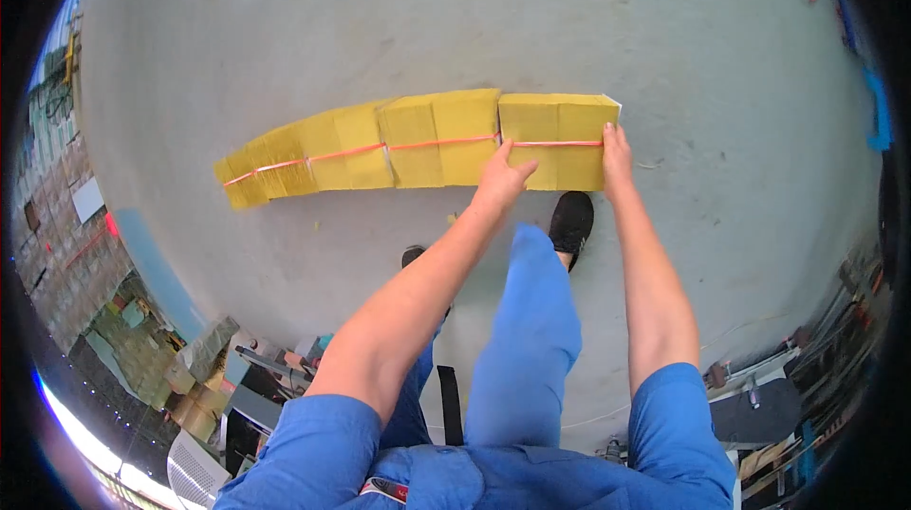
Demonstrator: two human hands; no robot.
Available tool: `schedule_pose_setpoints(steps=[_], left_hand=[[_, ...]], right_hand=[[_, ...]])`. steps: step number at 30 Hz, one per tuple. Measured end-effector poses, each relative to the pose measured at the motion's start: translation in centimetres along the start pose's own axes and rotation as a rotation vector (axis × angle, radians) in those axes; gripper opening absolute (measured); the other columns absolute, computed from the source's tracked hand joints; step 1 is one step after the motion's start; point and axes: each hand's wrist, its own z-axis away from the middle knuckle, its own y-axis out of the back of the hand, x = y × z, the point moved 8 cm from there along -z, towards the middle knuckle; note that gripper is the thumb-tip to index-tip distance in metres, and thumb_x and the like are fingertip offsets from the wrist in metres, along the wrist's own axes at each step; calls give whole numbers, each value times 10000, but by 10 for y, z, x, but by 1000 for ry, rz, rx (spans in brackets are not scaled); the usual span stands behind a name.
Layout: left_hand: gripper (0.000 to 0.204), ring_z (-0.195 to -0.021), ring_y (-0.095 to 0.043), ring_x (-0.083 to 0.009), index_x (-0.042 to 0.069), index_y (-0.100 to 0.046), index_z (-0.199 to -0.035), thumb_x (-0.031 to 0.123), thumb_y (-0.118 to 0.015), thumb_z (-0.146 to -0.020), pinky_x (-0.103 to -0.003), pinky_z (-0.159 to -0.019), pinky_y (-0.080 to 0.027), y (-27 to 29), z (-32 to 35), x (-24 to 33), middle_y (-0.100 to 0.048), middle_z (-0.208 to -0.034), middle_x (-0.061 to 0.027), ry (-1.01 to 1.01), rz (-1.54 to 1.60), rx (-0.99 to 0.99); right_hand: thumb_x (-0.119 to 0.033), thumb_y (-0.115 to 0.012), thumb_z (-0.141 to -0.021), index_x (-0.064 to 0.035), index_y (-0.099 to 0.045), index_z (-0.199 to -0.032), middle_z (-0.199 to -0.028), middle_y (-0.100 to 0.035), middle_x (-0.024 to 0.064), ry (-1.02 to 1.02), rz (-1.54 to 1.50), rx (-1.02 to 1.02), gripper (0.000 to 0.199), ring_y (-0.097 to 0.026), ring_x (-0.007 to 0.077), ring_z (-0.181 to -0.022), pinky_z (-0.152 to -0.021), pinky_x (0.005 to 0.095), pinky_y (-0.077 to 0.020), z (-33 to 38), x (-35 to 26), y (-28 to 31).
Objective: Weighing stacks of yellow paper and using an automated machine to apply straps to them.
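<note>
A row of yellow block-shaped bundles (441, 135) lies on the grey floor, curving away to the left. Pinkish-red string runs along their middles. The rightmost yellow bundle (560, 116) sits between my hands, with a narrow gap to its neighbour. My left hand (505, 178) grips its left end, fingers at the gap and thumb toward the near face. Around its right end, my right hand (617, 157) presses with the fingers up along the side. What the bundles are made of I cannot make out. The undersides of both hands' grips are partly hidden.
My black shoe (571, 223) stands close to the near side of the rightmost bundle. Stacked goods (66, 244) line the left wall. A pale perforated chair back (195, 467) and clutter fill the lower left. Metal bars and a dark box (756, 412) lie lower right.
</note>
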Motion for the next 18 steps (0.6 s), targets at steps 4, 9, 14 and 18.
schedule_pose_setpoints(steps=[4, 9, 14, 18], left_hand=[[852, -1148, -547, -214, 31, -192, -1523, 304, -663, -867, -368, -931, -467, -2, 5, 2, -431, -1431, -121, -15, 277, -93], [718, -1136, -575, -274, 25, -348, -1450, 321, -640, -865, -393, -934, -469, -34, 8, 39, -522, -1347, -172, -103, 286, -88], [572, -1106, -591, -359, 10, -494, -1324, 280, -616, -835, -414, -936, -464, 10, 5, 19, -601, -1194, -240, -158, -170, 231], [497, -1038, -573, -309, -23, -548, -1254, 230, -619, -832, -382, -907, -466, 38, -4, 8, -581, -1131, -198, -247, -229, 336]], right_hand=[[-386, -436, -1021, -42, -480, -1356, -1262, -569, 110, -27, -222, -66, 483, -535, 205, -1126, -966, 355, -426, 0, -1, -2], [-361, -448, -1016, -26, -422, -1413, -1333, -541, 137, -10, -85, -14, 520, -522, 227, -1194, -991, 353, -413, 0, 6, 5], [-412, -499, -987, -7, -404, -1424, -1367, -512, 142, 11, -74, 14, 604, -501, 218, -1231, -1016, 340, -396, 13, 8, 17], [-440, -575, -941, -30, -417, -1422, -1333, -536, 122, -224, -233, -29, 651, -521, 219, -1196, -980, 356, -423, 37, 14, 5]])
